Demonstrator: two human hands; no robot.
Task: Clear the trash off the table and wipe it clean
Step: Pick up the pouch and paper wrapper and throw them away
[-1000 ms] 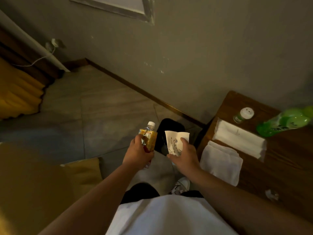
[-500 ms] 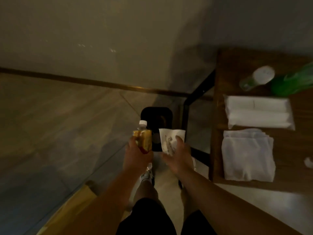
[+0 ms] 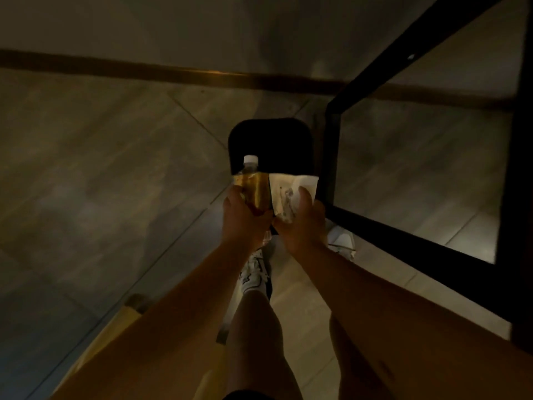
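Head view only. I see a black trash bin (image 3: 271, 140) on the floor, beside the black metal frame (image 3: 331, 157); its inside is too dark to read. Left hand (image 3: 245, 220) grips a capped bottle (image 3: 255, 186) with a yellow label, lettering illegible to me. Right hand (image 3: 300, 223) holds a white paper cup (image 3: 291, 192) with a dark printed design, thumb pressed on its wall. Bottle and cup touch side by side, at the bin's near edge.

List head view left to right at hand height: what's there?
Left hand → bottle → paper cup → right hand → black table frame.
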